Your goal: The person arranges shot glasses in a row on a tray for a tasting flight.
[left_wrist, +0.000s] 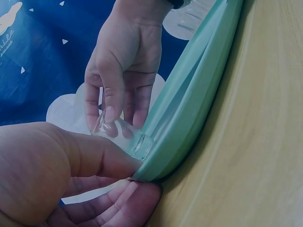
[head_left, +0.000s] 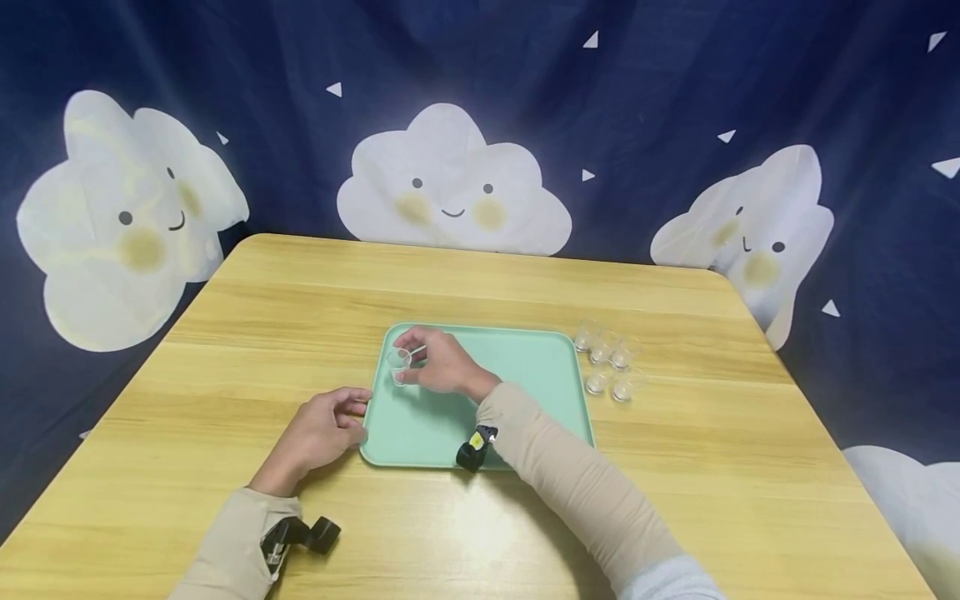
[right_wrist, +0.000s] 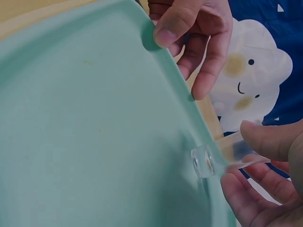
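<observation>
The right hand [head_left: 442,363] pinched a small, clear, flared cup [head_left: 399,360] over the left end of a rectangular mint-green tray [head_left: 528,367]; base contact was unclear from here. The left hand [head_left: 324,427], partly curled, gripped the tray's left rim.

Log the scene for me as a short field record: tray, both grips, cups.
Tray: pale green, on the wooden table
Right-hand grip: holds one clear cup over the tray's far left part
Held cup: roughly upright; whether its base touches the tray is unclear
Left-hand grip: touches the tray's left edge
Other cups: five, clear, on the table right of the tray
</observation>
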Tool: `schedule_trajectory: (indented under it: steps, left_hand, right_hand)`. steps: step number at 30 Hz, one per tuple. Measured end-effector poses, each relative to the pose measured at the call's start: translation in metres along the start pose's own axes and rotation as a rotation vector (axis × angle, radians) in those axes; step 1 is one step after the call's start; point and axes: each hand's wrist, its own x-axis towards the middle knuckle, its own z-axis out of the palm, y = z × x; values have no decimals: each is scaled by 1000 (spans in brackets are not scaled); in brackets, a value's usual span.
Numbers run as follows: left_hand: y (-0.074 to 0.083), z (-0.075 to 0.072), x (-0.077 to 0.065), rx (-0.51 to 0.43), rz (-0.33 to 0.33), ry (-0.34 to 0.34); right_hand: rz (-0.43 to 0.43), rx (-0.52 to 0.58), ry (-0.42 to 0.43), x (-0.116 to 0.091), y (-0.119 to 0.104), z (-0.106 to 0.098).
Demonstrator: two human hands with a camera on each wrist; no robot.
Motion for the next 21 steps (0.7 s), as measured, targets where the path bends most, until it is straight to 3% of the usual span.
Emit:
schedule_trajectory:
  steps: [9,21]
  left_hand:
    - [0,1,0,-4,-15,9]
    - [1,0,-2,-11,-27,6]
  right_hand:
    - [-33,29,24,-13,1,-20]
    - [-65,80,58,-54,15,-72]
